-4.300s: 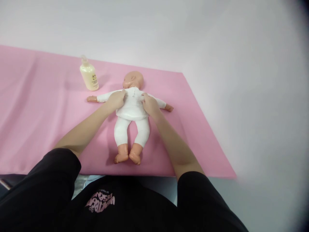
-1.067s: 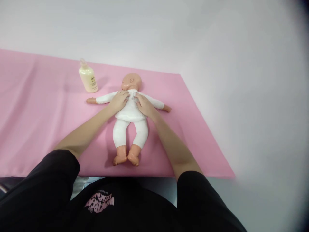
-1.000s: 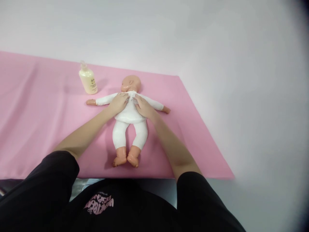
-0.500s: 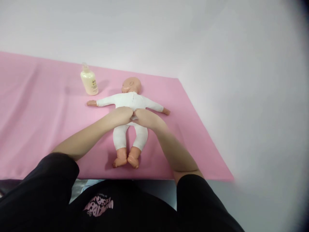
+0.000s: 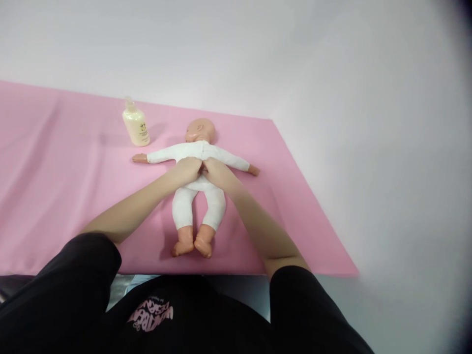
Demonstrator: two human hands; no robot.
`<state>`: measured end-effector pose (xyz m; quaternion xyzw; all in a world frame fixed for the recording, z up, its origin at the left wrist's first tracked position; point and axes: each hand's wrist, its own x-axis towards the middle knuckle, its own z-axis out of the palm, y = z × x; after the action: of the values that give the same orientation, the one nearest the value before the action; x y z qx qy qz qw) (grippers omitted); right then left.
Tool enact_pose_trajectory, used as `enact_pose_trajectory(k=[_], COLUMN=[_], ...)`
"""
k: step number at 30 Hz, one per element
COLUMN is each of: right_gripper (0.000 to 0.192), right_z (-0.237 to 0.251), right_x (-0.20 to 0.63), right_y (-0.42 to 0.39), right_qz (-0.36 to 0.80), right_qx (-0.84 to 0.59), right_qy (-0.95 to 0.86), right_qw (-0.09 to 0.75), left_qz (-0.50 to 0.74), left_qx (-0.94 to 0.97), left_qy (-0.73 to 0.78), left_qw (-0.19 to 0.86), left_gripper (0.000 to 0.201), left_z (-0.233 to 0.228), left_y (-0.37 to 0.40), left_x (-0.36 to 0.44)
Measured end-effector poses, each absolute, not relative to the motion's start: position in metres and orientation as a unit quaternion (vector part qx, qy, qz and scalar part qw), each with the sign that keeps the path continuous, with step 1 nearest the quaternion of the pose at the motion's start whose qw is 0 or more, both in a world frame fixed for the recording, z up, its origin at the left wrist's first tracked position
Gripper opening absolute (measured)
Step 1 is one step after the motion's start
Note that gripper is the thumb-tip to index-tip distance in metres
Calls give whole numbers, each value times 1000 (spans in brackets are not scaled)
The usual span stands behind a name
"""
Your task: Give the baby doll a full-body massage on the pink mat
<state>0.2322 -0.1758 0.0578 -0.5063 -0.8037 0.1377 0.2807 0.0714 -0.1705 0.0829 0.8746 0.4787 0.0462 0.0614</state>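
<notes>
Fingers of left hand [image 5: 187, 169] and right hand [image 5: 216, 170] lie flat, fingertips meeting mid-belly on the doll [image 5: 199, 169]; pressing, not gripping, though fingers are too small to be sure. Doll lies face-up, arms spread, on the pink cloth [image 5: 73, 196], lotion bottle [image 5: 135, 123] far-left. Step looks like a belly-rub stroke. Next move likely needs light, even pressure, palms staying flat.
</notes>
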Motion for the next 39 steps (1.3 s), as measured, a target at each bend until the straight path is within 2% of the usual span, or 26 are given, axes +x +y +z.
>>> enact_pose_trajectory(k=[3, 4, 11, 15, 21, 29, 39], right_gripper=[25, 25, 20, 30, 31, 27, 24], right_z=[62, 63, 57, 54, 57, 45, 31], right_x=[230, 229, 230, 229, 226, 229, 234], right_y=[-175, -174, -169, -166, -167, -160, -139], right_qz=[71, 61, 93, 97, 111, 23, 117], right_qx=[-523, -523, -543, -571, -554, -512, -529], right_qy=[-832, -835, -807, -788, -798, -828, -789], right_qw=[169, 159, 215, 210, 211, 228, 289], left_qz=[57, 62, 118, 135, 119, 124, 190], left_qx=[890, 892, 885, 873, 869, 860, 844], left_qy=[453, 448, 451, 468, 478, 493, 498], left_qw=[7, -3, 13, 29, 37, 39, 50], left_gripper=[21, 21, 24, 29, 26, 30, 30], left_z=[81, 79, 70, 70, 74, 68, 47], left_y=[-164, -162, -154, -154, -157, -158, -132], left_x=[71, 70, 69, 69, 73, 75, 75])
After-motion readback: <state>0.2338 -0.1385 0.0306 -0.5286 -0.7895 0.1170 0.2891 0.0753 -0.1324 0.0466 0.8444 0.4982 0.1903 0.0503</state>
